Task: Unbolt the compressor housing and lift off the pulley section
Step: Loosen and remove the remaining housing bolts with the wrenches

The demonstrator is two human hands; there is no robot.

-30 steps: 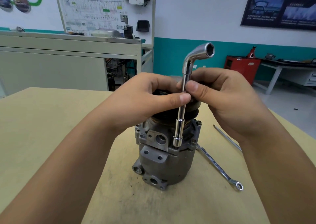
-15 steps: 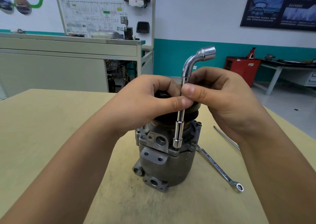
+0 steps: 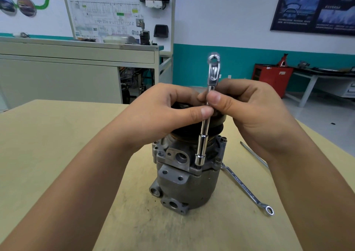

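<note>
A grey metal compressor housing (image 3: 184,185) stands upright on the tan table (image 3: 57,145), with a dark pulley section (image 3: 215,129) on top, partly hidden by my hands. A chrome L-shaped socket wrench (image 3: 201,151) stands vertical, its lower socket seated on a bolt at the housing's upper flange. Its bent upper end points away from me. My left hand (image 3: 169,112) and my right hand (image 3: 247,110) both pinch the wrench shaft between thumb and fingers, just above the pulley.
A combination spanner (image 3: 247,189) lies on the table right of the housing, and a thin metal rod (image 3: 253,154) lies behind it. A cabinet and training board stand beyond the table's far edge. A red tool cart and a bench are at the far right.
The wrench has been turned on the bolt: its bent head, which pointed right a second ago, now points away from me. Both hands stay pinched on the shaft.
</note>
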